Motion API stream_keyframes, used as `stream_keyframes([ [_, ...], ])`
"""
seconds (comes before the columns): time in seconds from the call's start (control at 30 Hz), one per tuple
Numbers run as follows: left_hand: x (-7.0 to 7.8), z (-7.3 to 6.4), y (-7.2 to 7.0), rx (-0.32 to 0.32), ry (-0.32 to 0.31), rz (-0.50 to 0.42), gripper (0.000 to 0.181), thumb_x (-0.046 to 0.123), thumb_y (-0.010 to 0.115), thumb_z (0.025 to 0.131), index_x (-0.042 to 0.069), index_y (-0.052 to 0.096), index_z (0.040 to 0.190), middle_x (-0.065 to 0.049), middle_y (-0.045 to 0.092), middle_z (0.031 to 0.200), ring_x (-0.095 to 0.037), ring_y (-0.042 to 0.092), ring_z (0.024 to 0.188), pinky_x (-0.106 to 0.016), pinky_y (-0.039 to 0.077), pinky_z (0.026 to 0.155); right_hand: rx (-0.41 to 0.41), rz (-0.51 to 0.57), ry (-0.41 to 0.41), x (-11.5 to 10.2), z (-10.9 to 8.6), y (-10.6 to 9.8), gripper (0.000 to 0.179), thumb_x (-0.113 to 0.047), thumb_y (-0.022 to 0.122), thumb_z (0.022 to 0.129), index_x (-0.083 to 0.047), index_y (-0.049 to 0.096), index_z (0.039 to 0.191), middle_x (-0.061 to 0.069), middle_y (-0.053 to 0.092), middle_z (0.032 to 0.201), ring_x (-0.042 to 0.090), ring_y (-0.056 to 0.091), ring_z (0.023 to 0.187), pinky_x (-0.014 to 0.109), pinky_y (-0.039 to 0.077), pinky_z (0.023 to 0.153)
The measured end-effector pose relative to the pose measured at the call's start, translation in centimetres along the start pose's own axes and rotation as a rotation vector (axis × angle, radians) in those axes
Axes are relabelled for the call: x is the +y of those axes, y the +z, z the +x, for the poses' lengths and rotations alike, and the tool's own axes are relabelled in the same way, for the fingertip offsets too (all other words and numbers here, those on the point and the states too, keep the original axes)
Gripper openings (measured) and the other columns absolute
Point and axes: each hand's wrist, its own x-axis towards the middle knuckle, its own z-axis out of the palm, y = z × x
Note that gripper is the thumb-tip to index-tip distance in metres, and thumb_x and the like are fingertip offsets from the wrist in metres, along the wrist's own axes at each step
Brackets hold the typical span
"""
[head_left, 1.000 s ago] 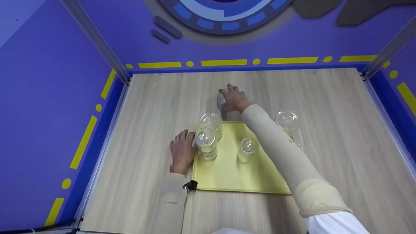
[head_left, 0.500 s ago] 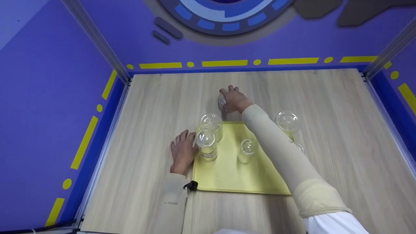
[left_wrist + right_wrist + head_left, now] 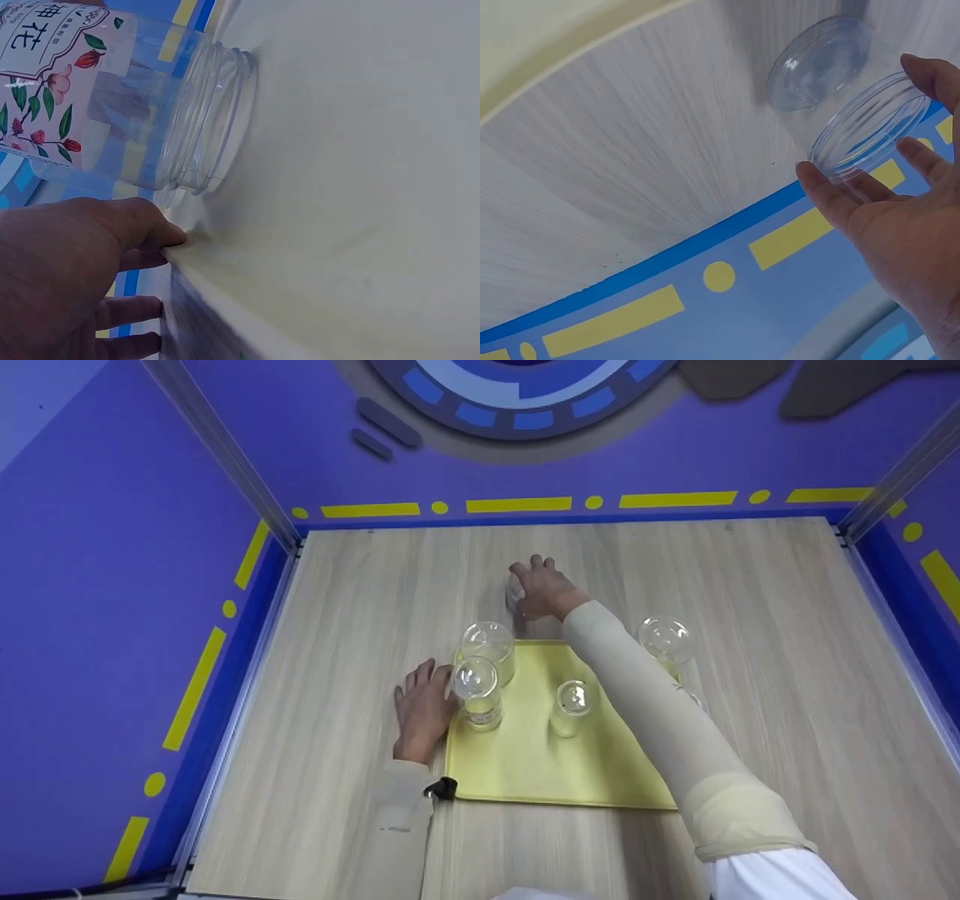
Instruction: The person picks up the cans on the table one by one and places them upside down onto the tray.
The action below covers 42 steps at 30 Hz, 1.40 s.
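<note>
My right hand [image 3: 545, 590] reaches past the far side of the yellow tray [image 3: 540, 772] and grips a clear plastic jar [image 3: 791, 124] around its ridged rim. In the right wrist view, the thumb and fingers span the open mouth, and the jar's base is at the wood table. Beside the tray's left edge lies my left hand [image 3: 422, 711], fingers spread, with a digit touching the tray rim in the left wrist view. Close by, a clear jar with a floral label [image 3: 56, 97] stands mouth down on the tray.
A wide clear jar [image 3: 487, 645] stands behind the labelled one. A small clear jar [image 3: 571, 709] is mid-tray. Another clear jar [image 3: 666, 641] stands at the tray's far right, partly behind my right sleeve [image 3: 660, 720]. Blue panels [image 3: 135, 585] wall the table.
</note>
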Motion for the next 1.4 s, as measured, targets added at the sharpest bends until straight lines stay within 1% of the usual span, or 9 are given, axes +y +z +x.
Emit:
stream_keyframes([
  [0.17,0.0,0.1,-0.1,0.001,0.000,-0.004,0.041,0.034,0.064,0.103,0.019,0.066,0.140,-0.015,0.048,0.159,-0.041,0.044,0.144,-0.072,0.031,0.113,0.021,0.007,-0.011,0.1,-0.1,-0.1,0.079,-0.017,0.070,0.090,-0.009,0.037,0.161,0.031,0.039,0.150,0.047,0.040,0.134,0.057,0.048,0.106],
  [0.43,0.0,0.0,0.0,-0.011,-0.011,-0.010,0.042,0.033,0.065,0.102,0.019,0.066,0.142,-0.015,0.047,0.160,-0.041,0.042,0.145,-0.072,0.029,0.115,0.051,0.001,-0.036,0.1,-0.4,-0.5,0.074,-0.022,0.069,0.095,-0.009,0.038,0.160,0.031,0.040,0.150,0.047,0.041,0.133,0.058,0.049,0.104],
  [0.6,-0.1,-0.1,0.2,0.003,-0.005,-0.015,0.041,0.033,0.064,0.103,0.018,0.066,0.141,-0.015,0.048,0.159,-0.040,0.042,0.145,-0.073,0.030,0.114,0.087,0.013,-0.061,0.2,-0.9,-0.7,0.072,-0.021,0.070,0.095,-0.007,0.040,0.158,0.032,0.040,0.148,0.049,0.042,0.131,0.059,0.050,0.103],
  [0.7,-0.1,-0.1,0.2,0.018,0.005,-0.019,0.040,0.032,0.065,0.102,0.018,0.067,0.139,-0.016,0.049,0.158,-0.041,0.044,0.144,-0.073,0.031,0.112,0.119,0.038,-0.070,0.3,-1.2,-0.9,0.070,-0.019,0.070,0.093,-0.006,0.042,0.156,0.033,0.041,0.147,0.051,0.042,0.131,0.060,0.051,0.101],
  [0.83,-0.1,-0.2,0.2,0.032,0.014,-0.013,0.039,0.031,0.066,0.102,0.018,0.068,0.138,-0.016,0.050,0.157,-0.042,0.045,0.143,-0.073,0.033,0.111,0.149,0.087,-0.068,0.2,-1.6,-1.3,0.070,-0.018,0.069,0.092,-0.005,0.043,0.155,0.033,0.040,0.148,0.051,0.041,0.133,0.061,0.050,0.102],
  [1.07,0.0,-0.1,0.1,0.026,0.005,-0.016,0.039,0.034,0.064,0.103,0.018,0.068,0.138,-0.016,0.050,0.157,-0.042,0.044,0.143,-0.072,0.032,0.112,0.171,0.208,-0.046,-0.4,-2.3,-2.1,0.073,-0.024,0.073,0.094,-0.009,0.041,0.159,0.032,0.036,0.154,0.050,0.037,0.140,0.060,0.047,0.106],
  [1.2,0.0,-0.1,0.2,0.019,-0.001,-0.024,0.040,0.034,0.064,0.103,0.018,0.068,0.139,-0.016,0.049,0.158,-0.041,0.043,0.144,-0.073,0.030,0.113,0.181,0.249,-0.048,-0.7,-2.7,-2.4,0.074,-0.027,0.074,0.096,-0.012,0.040,0.161,0.030,0.035,0.157,0.048,0.035,0.143,0.061,0.045,0.109],
  [1.4,0.0,-0.1,0.2,0.026,0.004,-0.019,0.040,0.033,0.064,0.103,0.017,0.068,0.139,-0.017,0.049,0.158,-0.042,0.044,0.144,-0.073,0.031,0.113,0.207,0.317,-0.040,-0.8,-3.5,-2.7,0.075,-0.028,0.074,0.097,-0.014,0.040,0.162,0.028,0.035,0.158,0.047,0.036,0.144,0.059,0.043,0.112],
])
